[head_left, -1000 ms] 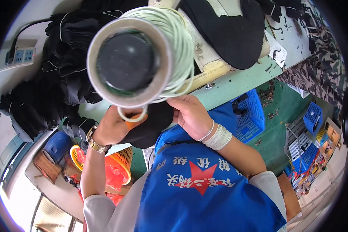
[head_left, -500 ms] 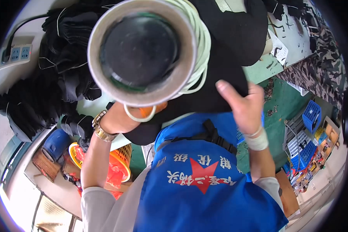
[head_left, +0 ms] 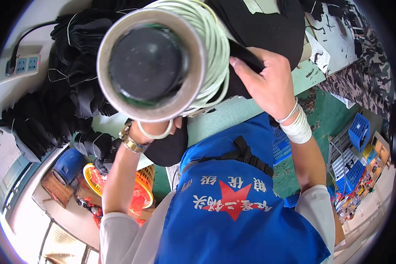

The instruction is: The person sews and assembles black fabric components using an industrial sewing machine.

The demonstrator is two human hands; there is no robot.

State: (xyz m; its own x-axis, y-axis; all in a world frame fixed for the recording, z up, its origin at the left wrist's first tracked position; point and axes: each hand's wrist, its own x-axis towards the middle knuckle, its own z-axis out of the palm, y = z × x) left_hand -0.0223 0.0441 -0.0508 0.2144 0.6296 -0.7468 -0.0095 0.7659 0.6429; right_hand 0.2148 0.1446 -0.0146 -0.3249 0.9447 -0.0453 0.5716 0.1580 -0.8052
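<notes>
A round metal cup-like thing (head_left: 108,83) with a dark inside looms close in the upper middle. Many pale elastic bands (head_left: 211,57) are looped around it. My left hand (head_left: 177,123), with a gold watch at its wrist, is just below and behind its rim; most of its fingers are hidden, and one pale band loop hangs over it. To the right, my right hand (head_left: 273,81) pinches the edge of a black fabric piece (head_left: 244,55) between thumb and fingers. Several pale bands circle my right wrist. Black fabric (head_left: 169,147) also lies beneath my left hand.
Bundles of black fabric (head_left: 26,127) tied with bands are piled at the left. A pale green table (head_left: 224,119) runs under the work. An orange basket (head_left: 147,180) and a blue barrel (head_left: 70,165) stand lower left, blue crates (head_left: 358,130) at the right.
My right hand has moved up and closed on the black fabric, which has shifted away, baring part of the table. The cup-like thing sits slightly further left in view.
</notes>
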